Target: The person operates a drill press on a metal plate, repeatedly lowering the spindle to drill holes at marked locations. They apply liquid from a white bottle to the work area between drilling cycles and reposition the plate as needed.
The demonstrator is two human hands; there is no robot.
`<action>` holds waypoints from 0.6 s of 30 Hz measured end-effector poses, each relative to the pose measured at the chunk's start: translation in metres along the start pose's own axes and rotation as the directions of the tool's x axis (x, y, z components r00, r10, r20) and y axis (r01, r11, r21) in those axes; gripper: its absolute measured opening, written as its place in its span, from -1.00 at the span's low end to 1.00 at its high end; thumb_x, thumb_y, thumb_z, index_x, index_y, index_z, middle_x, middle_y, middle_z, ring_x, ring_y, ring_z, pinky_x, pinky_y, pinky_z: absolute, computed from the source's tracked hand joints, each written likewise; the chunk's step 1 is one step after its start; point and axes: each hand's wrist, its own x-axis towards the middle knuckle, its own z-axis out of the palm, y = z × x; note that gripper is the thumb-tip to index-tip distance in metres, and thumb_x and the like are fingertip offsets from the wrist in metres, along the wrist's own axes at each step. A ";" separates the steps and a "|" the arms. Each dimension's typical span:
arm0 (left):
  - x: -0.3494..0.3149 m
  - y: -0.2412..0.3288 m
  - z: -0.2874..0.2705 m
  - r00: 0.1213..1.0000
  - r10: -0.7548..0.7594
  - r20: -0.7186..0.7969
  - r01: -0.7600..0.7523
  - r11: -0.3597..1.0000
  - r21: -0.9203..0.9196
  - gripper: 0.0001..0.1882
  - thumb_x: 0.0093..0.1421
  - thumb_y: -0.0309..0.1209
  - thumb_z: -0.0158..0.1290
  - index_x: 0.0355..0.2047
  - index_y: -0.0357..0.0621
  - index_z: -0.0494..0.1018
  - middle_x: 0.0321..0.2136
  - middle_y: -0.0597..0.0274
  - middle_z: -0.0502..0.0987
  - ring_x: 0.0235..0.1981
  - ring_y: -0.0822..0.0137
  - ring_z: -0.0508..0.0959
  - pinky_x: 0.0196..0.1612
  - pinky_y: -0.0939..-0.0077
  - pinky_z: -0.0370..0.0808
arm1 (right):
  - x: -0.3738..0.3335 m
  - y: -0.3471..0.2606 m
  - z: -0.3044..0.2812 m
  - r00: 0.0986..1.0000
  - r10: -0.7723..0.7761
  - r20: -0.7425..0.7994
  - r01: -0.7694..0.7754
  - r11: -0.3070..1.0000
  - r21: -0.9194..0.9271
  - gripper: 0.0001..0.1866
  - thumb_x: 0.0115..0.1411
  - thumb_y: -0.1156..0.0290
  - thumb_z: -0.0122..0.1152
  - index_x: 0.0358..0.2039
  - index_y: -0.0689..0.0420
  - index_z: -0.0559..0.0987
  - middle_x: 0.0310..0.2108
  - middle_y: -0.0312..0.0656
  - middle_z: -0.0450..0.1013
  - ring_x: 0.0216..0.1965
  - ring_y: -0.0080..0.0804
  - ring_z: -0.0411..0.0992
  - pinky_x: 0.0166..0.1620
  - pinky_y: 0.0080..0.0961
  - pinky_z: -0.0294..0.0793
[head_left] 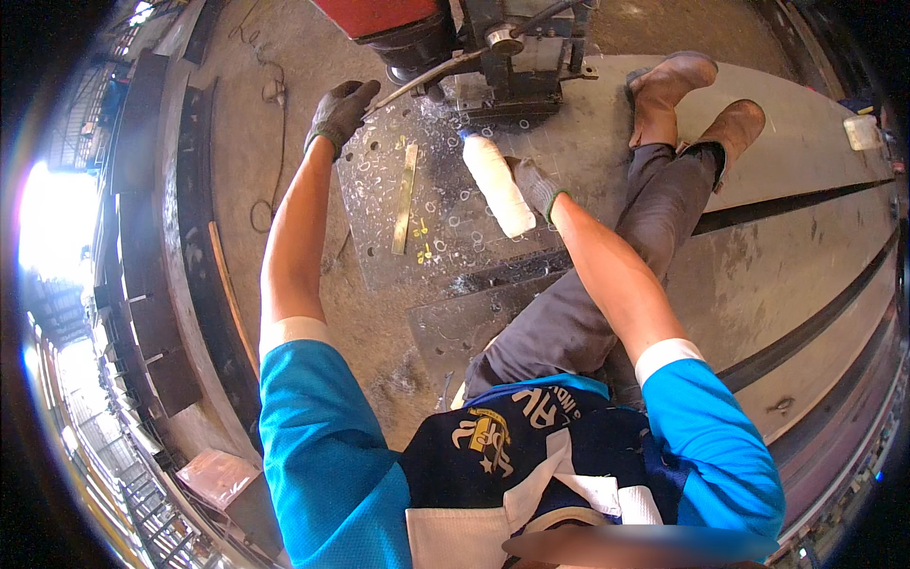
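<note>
My left hand [341, 114], in a dark glove, is closed at the end of a long metal lever [428, 76]. The lever slants up to a round hub on a dark machine [521, 81]. My right hand [536, 187], also gloved, grips a white bottle [498, 187] from its right side. The bottle lies tilted, its blue tip pointing toward the machine's base. Under it is a dark metal plate [379, 213] with holes, scattered with ring-shaped bits and shavings. A flat, narrow metal strip [406, 199] rests on that plate between my hands.
My legs [569, 318] and brown boots [673, 85] stretch out to the right over large grey metal plates [796, 256] with dark gaps between them. A red machine part [379, 14] overhangs the top. A cable [275, 95] and dark steel beams [142, 228] lie at left.
</note>
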 end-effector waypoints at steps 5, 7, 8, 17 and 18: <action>0.000 0.000 0.001 1.000 0.003 -0.007 -0.003 1.000 0.014 -0.41 0.26 0.10 0.17 -0.01 -0.18 0.63 -0.25 0.17 0.65 -0.31 0.31 0.60 -0.20 0.38 0.53 | 0.024 0.044 0.007 0.983 0.183 -0.003 -0.183 0.983 0.023 -0.50 0.50 0.15 -0.32 0.11 0.18 0.52 -0.02 -0.06 0.60 -0.10 -0.19 0.55 -0.04 -0.18 0.52; 0.000 0.000 0.001 1.000 -0.008 0.009 0.008 1.000 0.019 -0.35 0.22 0.12 0.15 0.05 -0.21 0.62 -0.16 -0.02 0.70 -0.18 0.15 0.67 -0.05 0.28 0.54 | 0.033 0.056 0.010 0.950 0.305 0.062 -0.311 0.923 0.228 -0.46 0.49 0.13 -0.35 0.02 0.24 0.56 -0.03 0.06 0.60 -0.07 -0.10 0.55 0.01 -0.09 0.49; 0.000 0.000 0.002 1.000 -0.001 0.004 0.000 1.000 0.012 -0.35 0.22 0.12 0.15 0.05 -0.21 0.62 -0.16 -0.02 0.70 -0.19 0.15 0.67 -0.06 0.28 0.55 | 0.034 0.063 0.011 0.932 0.355 0.075 -0.363 0.897 0.252 -0.44 0.49 0.12 -0.35 -0.01 0.27 0.57 -0.03 0.10 0.59 -0.07 -0.07 0.56 0.02 -0.07 0.49; 0.003 -0.003 0.002 1.000 0.009 0.012 -0.009 0.999 0.036 -0.34 0.21 0.13 0.16 0.04 -0.20 0.62 -0.17 0.00 0.70 -0.21 0.17 0.67 -0.09 0.29 0.56 | 0.021 0.049 0.010 0.991 0.072 -0.115 -0.106 0.940 -0.326 -0.47 0.46 0.18 -0.29 -0.11 0.38 0.56 -0.01 0.25 0.56 -0.05 0.00 0.55 0.02 -0.01 0.46; 0.004 -0.004 0.002 1.000 0.009 0.013 -0.009 0.999 0.036 -0.34 0.21 0.14 0.16 0.04 -0.19 0.62 -0.17 0.01 0.70 -0.21 0.17 0.67 -0.09 0.29 0.56 | 0.016 0.040 0.006 0.981 0.188 -0.053 -0.195 0.959 -0.205 -0.49 0.46 0.18 -0.32 -0.03 0.30 0.54 0.01 0.16 0.55 -0.01 -0.02 0.53 0.06 -0.06 0.43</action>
